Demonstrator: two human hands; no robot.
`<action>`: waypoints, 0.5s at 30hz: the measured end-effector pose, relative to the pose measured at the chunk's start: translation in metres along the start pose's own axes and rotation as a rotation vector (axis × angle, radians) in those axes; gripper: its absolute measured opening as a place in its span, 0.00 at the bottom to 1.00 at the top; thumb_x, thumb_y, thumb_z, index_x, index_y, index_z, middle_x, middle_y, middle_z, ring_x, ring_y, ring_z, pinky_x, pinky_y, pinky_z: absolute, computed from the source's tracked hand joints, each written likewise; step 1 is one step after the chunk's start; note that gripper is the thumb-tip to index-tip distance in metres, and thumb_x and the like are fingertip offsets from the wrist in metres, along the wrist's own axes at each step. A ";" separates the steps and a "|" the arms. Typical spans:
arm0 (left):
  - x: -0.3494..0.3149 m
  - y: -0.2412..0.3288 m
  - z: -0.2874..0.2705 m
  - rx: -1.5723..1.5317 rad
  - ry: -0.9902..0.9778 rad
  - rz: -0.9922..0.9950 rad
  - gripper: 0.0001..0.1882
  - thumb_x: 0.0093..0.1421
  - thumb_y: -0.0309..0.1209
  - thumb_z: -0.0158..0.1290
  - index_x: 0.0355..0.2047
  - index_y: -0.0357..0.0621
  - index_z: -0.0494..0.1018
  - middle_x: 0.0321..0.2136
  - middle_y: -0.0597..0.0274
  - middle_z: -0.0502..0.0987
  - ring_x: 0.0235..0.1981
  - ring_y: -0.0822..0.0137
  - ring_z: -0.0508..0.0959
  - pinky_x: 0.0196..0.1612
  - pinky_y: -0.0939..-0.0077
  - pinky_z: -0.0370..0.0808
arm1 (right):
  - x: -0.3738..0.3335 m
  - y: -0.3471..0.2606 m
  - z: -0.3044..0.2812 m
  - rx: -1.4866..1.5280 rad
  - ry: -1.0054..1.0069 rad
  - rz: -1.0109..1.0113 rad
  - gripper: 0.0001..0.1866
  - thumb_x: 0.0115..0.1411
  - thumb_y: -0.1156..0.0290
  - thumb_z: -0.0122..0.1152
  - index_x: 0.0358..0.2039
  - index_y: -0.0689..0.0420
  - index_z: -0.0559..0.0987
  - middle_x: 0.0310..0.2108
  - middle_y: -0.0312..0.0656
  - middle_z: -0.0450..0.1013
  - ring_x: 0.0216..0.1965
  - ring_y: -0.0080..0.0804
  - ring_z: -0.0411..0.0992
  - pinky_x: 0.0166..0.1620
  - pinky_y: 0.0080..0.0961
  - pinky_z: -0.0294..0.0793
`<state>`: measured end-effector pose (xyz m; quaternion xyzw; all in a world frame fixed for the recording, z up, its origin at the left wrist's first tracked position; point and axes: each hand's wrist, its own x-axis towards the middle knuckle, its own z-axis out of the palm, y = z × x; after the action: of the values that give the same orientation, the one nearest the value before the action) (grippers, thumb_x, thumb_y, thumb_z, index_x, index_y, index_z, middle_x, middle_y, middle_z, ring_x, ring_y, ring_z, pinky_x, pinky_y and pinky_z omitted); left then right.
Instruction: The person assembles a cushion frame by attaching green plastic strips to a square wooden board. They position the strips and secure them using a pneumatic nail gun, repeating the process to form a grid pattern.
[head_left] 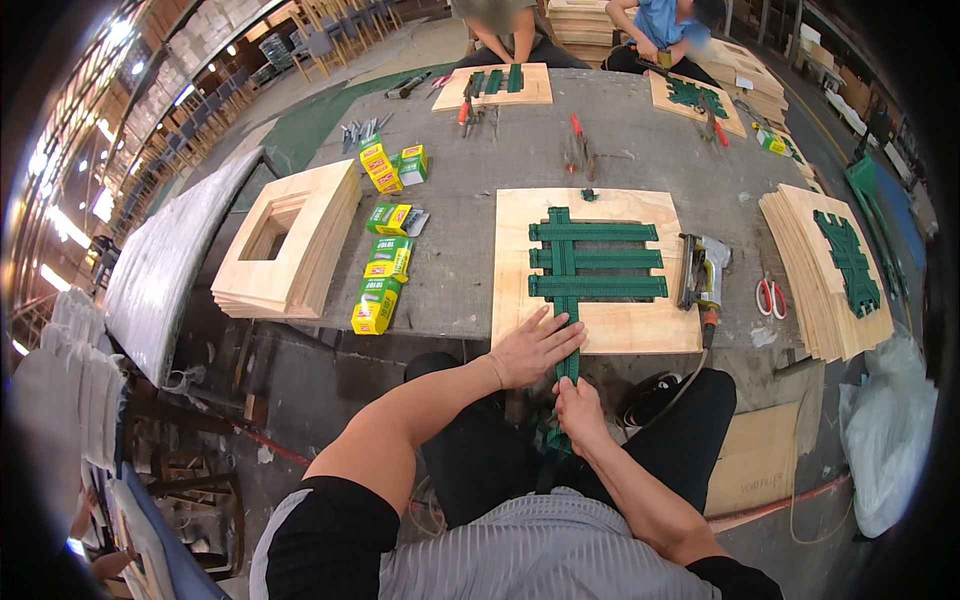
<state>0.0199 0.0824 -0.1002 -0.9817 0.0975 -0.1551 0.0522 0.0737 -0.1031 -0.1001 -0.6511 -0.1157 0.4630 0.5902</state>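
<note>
A square plywood board [515, 270] lies in front of me on the grey table. Across its cut-out run several green webbing straps [600, 260], and one lengthwise strap [564, 300] weaves through them toward me. My left hand [538, 350] lies flat with fingers stretched over the board's near edge, its fingertips on this lengthwise strap. Just below the edge, my right hand [582, 410] is closed around the strap's tail, which hangs down toward my lap. A pneumatic staple gun [706, 272] rests at the board's right side, with a hose running down from it.
Left stand a stack of plywood frames [290, 235] and yellow-green staple boxes [388, 262]. Red-handled scissors [770, 298] and a board stack [825, 270] topped with woven webbing are right. Pliers [580, 140] lie beyond. Two people work across the table on webbed boards [540, 85].
</note>
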 end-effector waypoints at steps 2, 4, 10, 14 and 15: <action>0.000 -0.001 0.002 0.011 0.031 0.007 0.37 0.60 0.37 0.51 0.71 0.49 0.59 0.70 0.60 0.62 0.69 0.57 0.64 0.73 0.44 0.52 | -0.001 -0.001 -0.001 0.000 -0.001 0.003 0.15 0.75 0.65 0.47 0.31 0.58 0.72 0.20 0.31 0.64 0.21 0.19 0.59 0.26 0.23 0.58; 0.000 0.000 0.002 -0.002 0.020 0.002 0.37 0.61 0.36 0.52 0.71 0.49 0.59 0.71 0.61 0.62 0.70 0.57 0.63 0.74 0.45 0.52 | -0.002 -0.002 -0.002 -0.015 -0.001 -0.002 0.15 0.75 0.65 0.47 0.31 0.58 0.72 0.20 0.30 0.64 0.22 0.19 0.59 0.26 0.22 0.58; 0.001 0.000 0.001 -0.020 0.023 -0.002 0.37 0.60 0.34 0.52 0.71 0.50 0.59 0.71 0.62 0.61 0.71 0.57 0.63 0.73 0.45 0.52 | -0.003 -0.003 -0.003 -0.018 0.004 0.021 0.15 0.75 0.64 0.47 0.33 0.59 0.72 0.20 0.31 0.64 0.21 0.19 0.59 0.25 0.23 0.59; 0.001 0.000 0.001 -0.019 0.024 0.000 0.38 0.60 0.34 0.52 0.72 0.50 0.59 0.71 0.61 0.62 0.70 0.57 0.63 0.73 0.45 0.53 | -0.005 -0.004 -0.003 0.009 -0.009 0.044 0.15 0.75 0.64 0.47 0.34 0.59 0.72 0.20 0.31 0.64 0.20 0.19 0.59 0.24 0.23 0.58; 0.000 0.000 0.001 -0.017 0.024 -0.001 0.38 0.60 0.34 0.52 0.72 0.50 0.59 0.71 0.61 0.62 0.70 0.57 0.63 0.73 0.45 0.54 | -0.005 -0.004 -0.003 0.012 -0.011 0.042 0.14 0.75 0.64 0.47 0.34 0.59 0.72 0.20 0.31 0.63 0.20 0.19 0.58 0.24 0.23 0.58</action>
<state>0.0203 0.0823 -0.1010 -0.9802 0.0990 -0.1659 0.0428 0.0748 -0.1073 -0.0948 -0.6473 -0.1028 0.4795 0.5835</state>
